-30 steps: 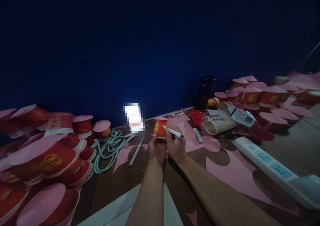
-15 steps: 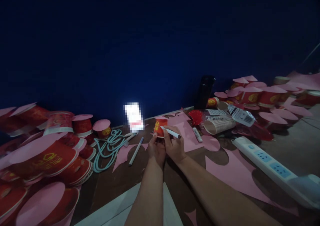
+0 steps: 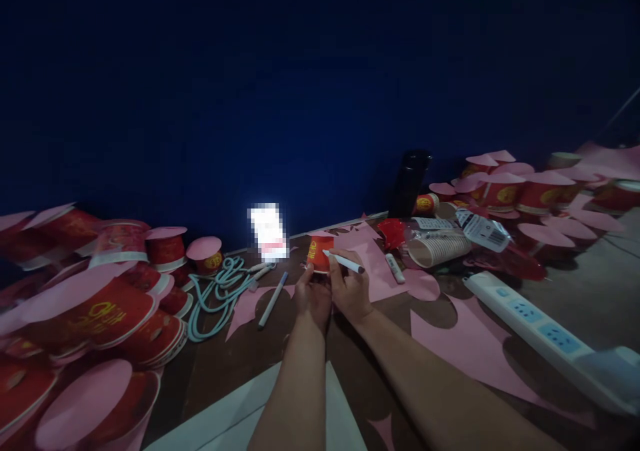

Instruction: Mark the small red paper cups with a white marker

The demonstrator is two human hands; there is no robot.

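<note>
In the middle of the head view, my left hand [image 3: 313, 299] grips a red paper cup [image 3: 321, 246] from below, near its white rim. The cup is upside down, has yellow lettering on its side and bears a pink paper disc on top. My right hand [image 3: 351, 294] is closed round a white marker [image 3: 346, 262], whose tip meets or nearly meets the cup's right side. Another marker [image 3: 273, 300] with a blue end lies on the brown table left of my hands. Pink paper with round cut-outs [image 3: 385, 274] lies just behind and right of them.
Red cups with pink discs [image 3: 120, 314] crowd the left; more cups [image 3: 505, 194] stand back right. A cable [image 3: 200, 328], a glowing pixelated screen [image 3: 269, 232], a black bottle [image 3: 411, 181], stacked paper cups [image 3: 440, 250], a glue stick [image 3: 395, 268] and a power strip [image 3: 540, 331] surround my hands.
The marker's tip has shifted very slightly to the right along the cup. Both hands keep their grip and the rest looks the same.
</note>
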